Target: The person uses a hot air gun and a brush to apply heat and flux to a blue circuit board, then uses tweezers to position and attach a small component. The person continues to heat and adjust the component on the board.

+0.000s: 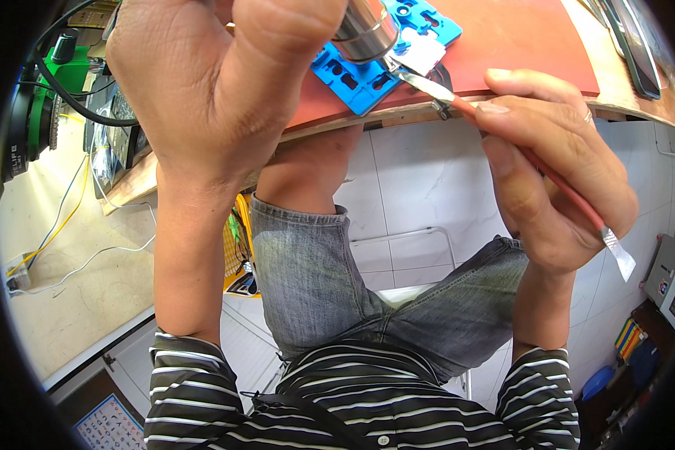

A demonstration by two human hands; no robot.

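At the upper left, my left hand is closed round a hot air gun, whose handle is hidden by the hand and the frame's top edge. Its silver metal nozzle points down at a blue board holder with cut-out slots. A small pale metallic piece lies on the holder. From the right, my right hand pinches a thin pry tool with a red handle and a flat metal blade at each end. Its front blade reaches the holder just beneath the nozzle; whether it touches the piece is unclear.
A red-brown mat covers the wooden table. A dark flat device lies at the far right. On the left stand a green and black instrument and a black cable. My legs are under the table edge.
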